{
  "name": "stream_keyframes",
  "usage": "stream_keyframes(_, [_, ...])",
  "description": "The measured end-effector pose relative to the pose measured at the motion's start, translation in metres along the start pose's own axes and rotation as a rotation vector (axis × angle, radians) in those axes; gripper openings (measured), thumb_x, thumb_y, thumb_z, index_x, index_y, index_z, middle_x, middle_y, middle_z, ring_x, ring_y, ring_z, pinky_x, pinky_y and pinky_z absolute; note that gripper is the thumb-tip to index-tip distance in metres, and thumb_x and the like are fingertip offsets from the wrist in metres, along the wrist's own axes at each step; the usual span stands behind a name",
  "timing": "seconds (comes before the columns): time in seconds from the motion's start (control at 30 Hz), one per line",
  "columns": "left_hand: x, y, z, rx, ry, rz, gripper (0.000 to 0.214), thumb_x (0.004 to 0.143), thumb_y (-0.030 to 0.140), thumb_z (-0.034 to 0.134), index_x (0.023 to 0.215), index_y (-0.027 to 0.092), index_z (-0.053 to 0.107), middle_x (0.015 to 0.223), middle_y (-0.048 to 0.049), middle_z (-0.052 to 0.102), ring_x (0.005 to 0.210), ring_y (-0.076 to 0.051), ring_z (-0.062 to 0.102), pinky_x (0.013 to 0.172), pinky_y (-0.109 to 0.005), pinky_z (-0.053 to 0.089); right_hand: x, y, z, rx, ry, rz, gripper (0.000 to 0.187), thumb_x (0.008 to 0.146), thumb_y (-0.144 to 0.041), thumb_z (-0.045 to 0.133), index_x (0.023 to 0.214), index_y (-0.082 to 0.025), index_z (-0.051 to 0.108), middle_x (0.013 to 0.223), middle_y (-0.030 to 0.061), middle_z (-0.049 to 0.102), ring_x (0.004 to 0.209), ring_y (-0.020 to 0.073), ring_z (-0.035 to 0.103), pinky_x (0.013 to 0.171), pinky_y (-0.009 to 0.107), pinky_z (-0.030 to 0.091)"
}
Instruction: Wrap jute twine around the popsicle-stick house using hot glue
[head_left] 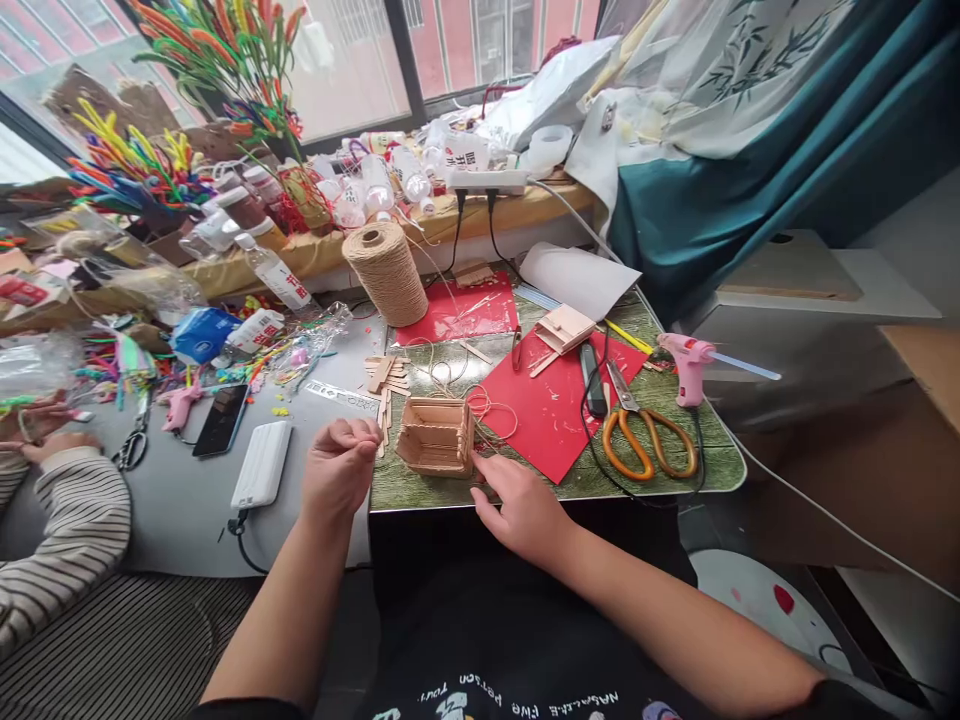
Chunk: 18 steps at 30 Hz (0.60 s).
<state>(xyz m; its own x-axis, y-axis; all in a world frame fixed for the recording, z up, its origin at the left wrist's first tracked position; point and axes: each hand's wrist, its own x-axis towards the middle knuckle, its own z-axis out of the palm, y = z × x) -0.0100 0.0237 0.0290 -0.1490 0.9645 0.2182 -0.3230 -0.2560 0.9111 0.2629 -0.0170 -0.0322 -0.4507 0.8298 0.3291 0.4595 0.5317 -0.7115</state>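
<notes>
A small open box of wooden craft sticks (435,463) stands near the front edge of the green wood-patterned table (712,455). My left hand (341,462) is raised just left of the box, its fingertips pinched together. Whatever may be between them is too small to make out. At the box's lower right corner, my right hand (523,503) reaches in with fingers stretched and thumb apart, the fingertips against the box's side. Loose craft sticks (386,375) lie behind the left hand. Thin twine (504,408) loops beside the box.
Orange-handled scissors (649,440), a utility knife (592,380) and a pink glue gun (686,365) lie to the right. Red sheets (536,420) and a twine spool (386,275) stand behind. At left are a white power bank (261,463), a phone (221,420) and another person's striped sleeve (82,510).
</notes>
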Motion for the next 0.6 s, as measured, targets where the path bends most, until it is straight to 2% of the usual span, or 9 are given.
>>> stream_keyframes(0.13, [-0.007,-0.003,0.003,-0.030,0.012,-0.024,0.050,0.062,0.021,0.101,0.061,0.017,0.051,0.062,0.0036,0.066,0.067,-0.011,0.058,0.072,-0.027,0.046,0.000,-0.001,-0.001,0.002,0.001,0.005,0.048,0.101,-0.019,0.055,0.149,-0.014,0.056,0.103,0.0124,0.071,0.091,0.0271,0.069,0.082,0.044,0.063])
stream_keyframes(0.23, [-0.010,-0.004,0.003,-0.034,0.015,-0.036,0.043,0.063,0.021,0.101,0.068,0.019,0.058,0.062,0.0032,0.067,0.068,-0.012,0.059,0.072,-0.027,0.045,-0.001,-0.001,-0.001,0.001,0.004,0.003,0.048,0.102,-0.020,0.055,0.150,-0.016,0.055,0.104,0.0123,0.071,0.092,0.0268,0.070,0.082,0.044,0.063])
stream_keyframes(0.37, [-0.014,-0.003,0.003,-0.035,0.013,-0.042,0.039,0.066,0.031,0.101,0.071,0.020,0.064,0.064,0.0019,0.068,0.069,-0.012,0.060,0.071,-0.027,0.046,-0.002,0.000,0.000,0.000,0.004,0.004,0.048,0.102,-0.020,0.054,0.150,-0.016,0.055,0.106,0.0126,0.071,0.093,0.0269,0.070,0.084,0.045,0.063])
stream_keyframes(0.6, [-0.016,-0.004,0.000,-0.020,0.038,-0.030,0.052,0.067,0.053,0.098,0.067,0.019,0.059,0.064,0.0028,0.060,0.071,-0.012,0.059,0.072,-0.028,0.050,-0.002,-0.002,0.000,0.011,0.003,0.000,0.046,0.103,-0.020,0.054,0.149,-0.015,0.056,0.101,0.0110,0.070,0.092,0.0272,0.071,0.084,0.046,0.063])
